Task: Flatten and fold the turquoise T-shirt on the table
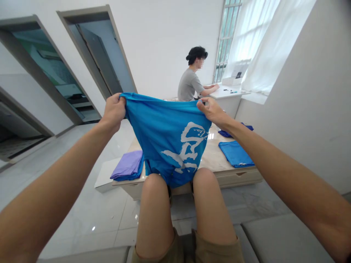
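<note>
I hold up a bright blue T-shirt point(167, 138), stretched wide between my two hands at its upper edge. The cloth hangs down flat in front of me, its lower end falling between my bare knees. Large white brush-style lettering is printed on the side facing me, lower right of centre. The fabric shows slight creases near my grip.
</note>
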Available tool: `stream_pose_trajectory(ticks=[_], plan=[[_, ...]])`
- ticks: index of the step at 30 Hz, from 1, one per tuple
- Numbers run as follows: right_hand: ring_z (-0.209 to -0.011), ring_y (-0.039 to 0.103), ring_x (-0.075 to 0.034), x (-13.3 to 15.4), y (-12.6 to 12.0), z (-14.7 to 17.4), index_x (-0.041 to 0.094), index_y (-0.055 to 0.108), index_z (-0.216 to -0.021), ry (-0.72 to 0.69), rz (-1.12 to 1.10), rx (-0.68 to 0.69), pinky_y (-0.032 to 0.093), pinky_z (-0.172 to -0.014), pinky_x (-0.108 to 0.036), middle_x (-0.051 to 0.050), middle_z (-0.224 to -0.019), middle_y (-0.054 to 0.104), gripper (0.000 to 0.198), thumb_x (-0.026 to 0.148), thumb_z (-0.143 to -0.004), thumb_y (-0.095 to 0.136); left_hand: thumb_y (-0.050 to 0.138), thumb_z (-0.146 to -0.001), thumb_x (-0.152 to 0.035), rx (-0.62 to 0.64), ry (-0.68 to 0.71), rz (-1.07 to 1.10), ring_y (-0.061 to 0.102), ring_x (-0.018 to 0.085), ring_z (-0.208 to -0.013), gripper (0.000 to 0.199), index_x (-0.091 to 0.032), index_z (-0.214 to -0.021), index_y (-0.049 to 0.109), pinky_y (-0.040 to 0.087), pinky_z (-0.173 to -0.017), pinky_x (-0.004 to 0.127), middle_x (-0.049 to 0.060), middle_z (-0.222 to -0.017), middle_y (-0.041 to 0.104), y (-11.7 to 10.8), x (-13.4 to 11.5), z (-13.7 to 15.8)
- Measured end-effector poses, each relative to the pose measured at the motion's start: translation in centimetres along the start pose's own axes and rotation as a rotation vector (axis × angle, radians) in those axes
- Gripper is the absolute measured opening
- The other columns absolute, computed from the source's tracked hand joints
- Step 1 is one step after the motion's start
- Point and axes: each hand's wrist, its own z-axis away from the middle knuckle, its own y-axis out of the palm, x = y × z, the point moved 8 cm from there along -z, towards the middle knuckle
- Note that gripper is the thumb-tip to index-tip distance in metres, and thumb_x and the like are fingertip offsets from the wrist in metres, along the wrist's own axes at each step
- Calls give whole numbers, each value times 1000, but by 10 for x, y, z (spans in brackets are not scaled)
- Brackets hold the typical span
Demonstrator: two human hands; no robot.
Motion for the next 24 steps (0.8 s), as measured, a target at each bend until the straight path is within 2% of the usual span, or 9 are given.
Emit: stream_pose_trajectory(ticks=[2, 4, 8, 10, 13, 17, 20, 22, 24], plan=[[-81, 69, -24, 0, 14, 7, 25, 74, -100, -69, 162, 210, 56, -69, -30, 0, -80, 71, 54, 65, -71, 96, 45, -119, -26, -9, -66, -8, 39, 10, -70, 26, -8, -112, 62, 53, -90, 35, -6, -72, 38, -13, 4, -11], [-72, 64, -21, -11, 21, 12, 24, 75, -82, -80, 393, 350, 49, -64, -29, 0, -72, 68, 40, 52, -67, 99, 41, -120, -27, -8, -76, -81, 43, 9, -74, 26, -8, -114, 58, 53, -96, 37, -5, -78, 42, -25, 4, -15], [-57, 53, -17, -43, 10, 3, 22, 63, -56, 75, 646, 403, 36, -57, -30, -1, -55, 55, 44, 46, -69, 97, 48, -118, -52, 221, 6, -328, 53, 11, -78, 46, -9, -112, 63, 56, -91, 37, 0, -85, 56, -28, 7, -6], [-55, 50, -17, -50, 5, -2, 22, 61, -55, 136, 622, 451, 34, -55, -31, 0, -53, 51, 50, 52, -68, 99, 66, -105, -69, 379, 51, -462, 60, 16, -77, 58, -11, -107, 70, 58, -81, 33, 2, -83, 63, -25, 20, -1], [-55, 44, -15, -45, -1, -6, 23, 57, -56, 140, 496, 513, 33, -53, -31, 1, -54, 47, 61, 68, -73, 94, 91, -72, -81, 518, 90, -589, 68, 23, -76, 67, -20, -97, 79, 58, -68, 31, 3, -80, 72, -27, 52, -5], [-56, 43, -15, -42, -7, -15, 24, 58, -63, 131, 268, 376, 38, -53, -30, 2, -57, 47, 63, 77, -84, 84, 96, -65, -77, 587, 19, -707, 66, 23, -65, 58, -23, -79, 80, 59, -63, 34, 4, -68, 72, -26, 113, -16], [-52, 40, -14, -70, 8, -26, 25, 56, -67, 256, 125, 247, 40, -50, -31, 3, -55, 44, 59, 72, -86, 86, 99, -66, -61, 695, -113, -794, 62, 22, -53, 48, -23, -62, 70, 56, -56, 33, 3, -54, 64, -3, 160, -11], [-51, 41, -15, -94, 23, -40, 26, 56, -70, 369, 90, 149, 43, -52, -32, 5, -54, 43, 50, 60, -85, 90, 99, -66, -51, 591, -112, -677, 62, 22, -51, 46, -23, -59, 64, 54, -53, 32, 1, -50, 60, 14, 170, -20], [-53, 49, -18, -109, 27, -62, 26, 59, -74, 424, 102, -15, 49, -58, -35, 4, -56, 47, 38, 47, -88, 88, 95, -74, -48, 345, 19, -485, 66, 21, -57, 44, -19, -64, 63, 55, -57, 31, 1, -57, 63, 24, 159, -45]])
